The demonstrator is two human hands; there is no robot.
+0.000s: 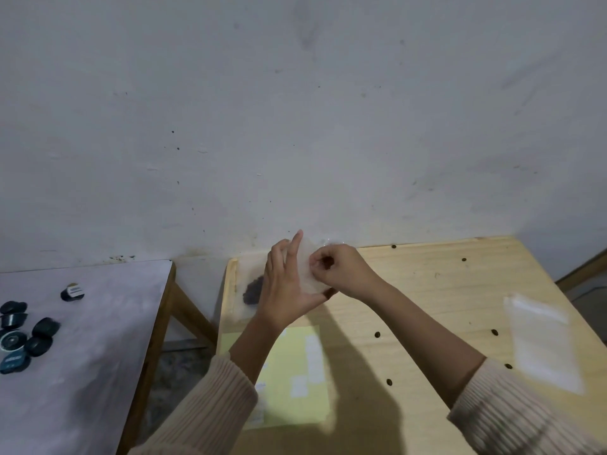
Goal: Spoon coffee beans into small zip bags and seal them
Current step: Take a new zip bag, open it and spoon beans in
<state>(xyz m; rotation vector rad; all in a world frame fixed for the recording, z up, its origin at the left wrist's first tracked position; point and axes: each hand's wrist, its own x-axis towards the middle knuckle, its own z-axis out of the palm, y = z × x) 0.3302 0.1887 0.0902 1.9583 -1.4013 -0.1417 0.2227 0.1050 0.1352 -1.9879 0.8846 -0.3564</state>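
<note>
Both my hands hold a small clear zip bag [307, 262] above the far edge of the wooden table [410, 307]. My left hand [289, 287] supports the bag from behind, thumb under it and fingers stretched up. My right hand [338, 269] pinches the bag's right edge with curled fingers. A larger clear bag with a dark heap of coffee beans [251, 290] lies on the table just left of my left hand. No spoon shows.
Loose beans [377, 334] dot the wooden table. A stack of empty clear bags [542, 339] lies at the right. A yellow sheet [295, 372] lies under my left forearm. Several dark coffee capsules [23, 336] sit on a grey table at the left, across a gap.
</note>
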